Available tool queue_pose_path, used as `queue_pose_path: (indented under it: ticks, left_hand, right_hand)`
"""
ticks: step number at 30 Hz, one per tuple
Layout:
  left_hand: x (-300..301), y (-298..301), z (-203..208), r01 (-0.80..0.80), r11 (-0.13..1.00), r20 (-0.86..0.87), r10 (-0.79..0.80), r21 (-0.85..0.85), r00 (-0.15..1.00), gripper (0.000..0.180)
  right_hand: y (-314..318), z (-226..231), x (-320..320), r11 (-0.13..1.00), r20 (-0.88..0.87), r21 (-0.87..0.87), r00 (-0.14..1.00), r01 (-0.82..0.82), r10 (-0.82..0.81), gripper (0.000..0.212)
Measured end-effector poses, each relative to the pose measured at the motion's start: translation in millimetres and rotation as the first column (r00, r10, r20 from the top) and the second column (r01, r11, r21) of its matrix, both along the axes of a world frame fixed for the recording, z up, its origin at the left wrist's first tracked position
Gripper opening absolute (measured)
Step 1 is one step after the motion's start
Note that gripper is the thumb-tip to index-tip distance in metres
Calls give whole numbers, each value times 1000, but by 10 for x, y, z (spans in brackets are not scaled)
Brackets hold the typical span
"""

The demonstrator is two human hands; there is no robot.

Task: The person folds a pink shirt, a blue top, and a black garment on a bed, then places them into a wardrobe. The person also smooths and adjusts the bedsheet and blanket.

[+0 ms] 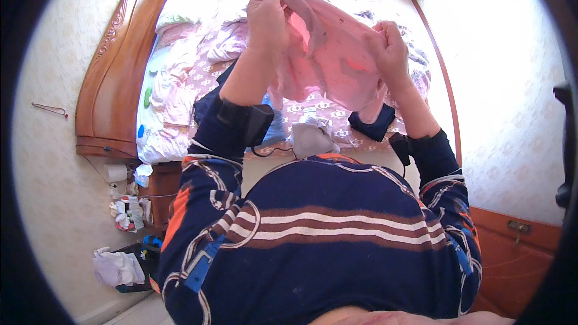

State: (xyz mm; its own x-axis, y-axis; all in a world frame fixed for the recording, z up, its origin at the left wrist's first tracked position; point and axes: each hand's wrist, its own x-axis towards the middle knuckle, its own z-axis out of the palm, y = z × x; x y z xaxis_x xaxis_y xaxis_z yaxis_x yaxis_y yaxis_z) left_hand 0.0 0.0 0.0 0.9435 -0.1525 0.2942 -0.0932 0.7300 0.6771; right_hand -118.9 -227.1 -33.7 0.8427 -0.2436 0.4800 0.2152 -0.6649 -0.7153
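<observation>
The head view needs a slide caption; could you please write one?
The left hand and right hand hold up a pink garment over a patterned pink bedsheet.

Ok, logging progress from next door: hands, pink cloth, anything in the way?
Left hand, right hand: both gripping pink cloth. Cloth raised above bed, hanging loose. Nothing seen blocking either hand.

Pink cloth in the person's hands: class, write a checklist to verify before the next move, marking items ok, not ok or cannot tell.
1. Left hand grips the pink cloth near its upper edge: ok.
2. Right hand grips its right side: ok.
3. Cloth free of folds: not ok, it hangs creased.
4. Grey bundle apart from both hands: ok.
5. Cloth's far side clean: cannot tell, hidden.
</observation>
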Motion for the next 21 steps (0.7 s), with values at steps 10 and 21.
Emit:
queue_pose_path:
  ticks: [10,21]
  left_hand:
    - [-215,493,274,-26,980,-19,30,195,999,35]
    - [-480,432,-2002,-51,543,226,-262,838,938,92]
  right_hand:
    - [-52,1022,40,726,394,-676,894,124,214,22]
    - [122,2013,-232,982,71,31,981,-185,182,30]
